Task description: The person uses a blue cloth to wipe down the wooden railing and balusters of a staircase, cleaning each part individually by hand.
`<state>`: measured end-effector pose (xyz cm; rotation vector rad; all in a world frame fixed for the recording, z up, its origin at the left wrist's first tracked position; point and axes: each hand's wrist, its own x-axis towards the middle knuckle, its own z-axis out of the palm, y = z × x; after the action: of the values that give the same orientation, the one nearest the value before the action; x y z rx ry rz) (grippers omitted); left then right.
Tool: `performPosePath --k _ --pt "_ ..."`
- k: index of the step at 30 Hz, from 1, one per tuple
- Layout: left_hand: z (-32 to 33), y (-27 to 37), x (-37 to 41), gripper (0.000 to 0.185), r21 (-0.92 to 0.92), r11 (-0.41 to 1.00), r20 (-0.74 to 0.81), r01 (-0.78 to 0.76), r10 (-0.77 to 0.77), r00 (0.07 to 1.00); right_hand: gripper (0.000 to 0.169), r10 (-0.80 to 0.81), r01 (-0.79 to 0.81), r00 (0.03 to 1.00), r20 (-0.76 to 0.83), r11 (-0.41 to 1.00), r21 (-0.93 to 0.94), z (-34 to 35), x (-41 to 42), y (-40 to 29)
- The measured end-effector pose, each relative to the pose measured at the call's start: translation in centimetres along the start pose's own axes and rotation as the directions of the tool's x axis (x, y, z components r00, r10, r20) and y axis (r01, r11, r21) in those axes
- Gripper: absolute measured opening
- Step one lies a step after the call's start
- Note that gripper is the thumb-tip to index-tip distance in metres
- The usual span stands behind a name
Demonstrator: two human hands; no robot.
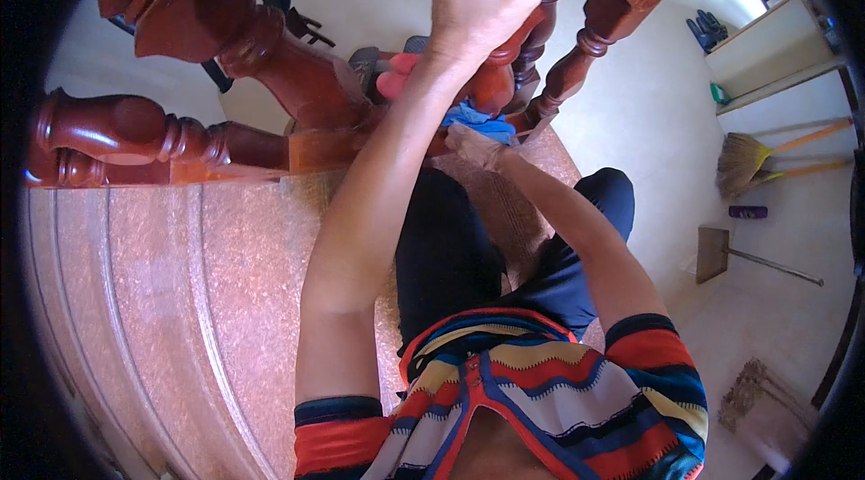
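My left hand (483, 4) is raised at the top of the view, its fingers closed around a turned, red-brown wooden baluster (492, 89). Lower down, my right hand (475, 146) presses a crumpled blue cloth (478, 121) against the foot of that baluster. The cloth lies where the post meets the wooden bottom rail (324, 150). Part of the cloth is hidden by the fingers of my right hand. My left forearm passes in front of the rail.
Stone-patterned stair steps (250, 277) descend at the left. More balusters (108, 129) stand along the rail. Pink and dark footwear (395, 75) lies behind it. On the right are brooms (743, 156), a purple container (748, 212), a long-handled dustpan (713, 255) and a pale cabinet (770, 41).
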<state>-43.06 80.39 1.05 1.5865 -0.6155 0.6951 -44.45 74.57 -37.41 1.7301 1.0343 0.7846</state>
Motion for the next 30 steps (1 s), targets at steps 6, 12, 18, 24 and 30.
performPosePath --k 6,12,18,24,30 --pt "-0.4 -0.5 -0.2 0.036 -0.095 0.994 -0.05 0.062 -0.067 0.996 0.02 0.415 -0.184 0.91 0.0 0.404 0.896 -9.4 -4.2 12.9" --pt "-0.6 -0.6 -0.8 0.023 -0.446 0.875 0.087 0.188 -0.166 0.982 0.023 0.468 0.366 0.056 0.882 -0.831 0.418 -10.5 -4.3 23.3" --pt "0.6 -0.7 -0.7 0.02 -0.257 0.963 -0.068 0.081 -0.101 0.993 0.046 0.706 0.281 0.105 0.701 -0.697 0.66 -10.5 0.0 29.0" --pt "0.2 -1.6 -0.9 0.022 -0.23 0.973 -0.04 0.022 -0.032 0.999 0.042 0.804 -0.149 0.061 0.592 -0.579 0.802 -6.3 -0.3 18.5" --pt "0.1 -1.2 -0.7 0.022 -0.168 0.985 -0.086 -0.041 0.027 0.996 0.037 0.514 0.038 -0.013 0.858 -0.857 0.514 -5.9 -6.0 13.2"
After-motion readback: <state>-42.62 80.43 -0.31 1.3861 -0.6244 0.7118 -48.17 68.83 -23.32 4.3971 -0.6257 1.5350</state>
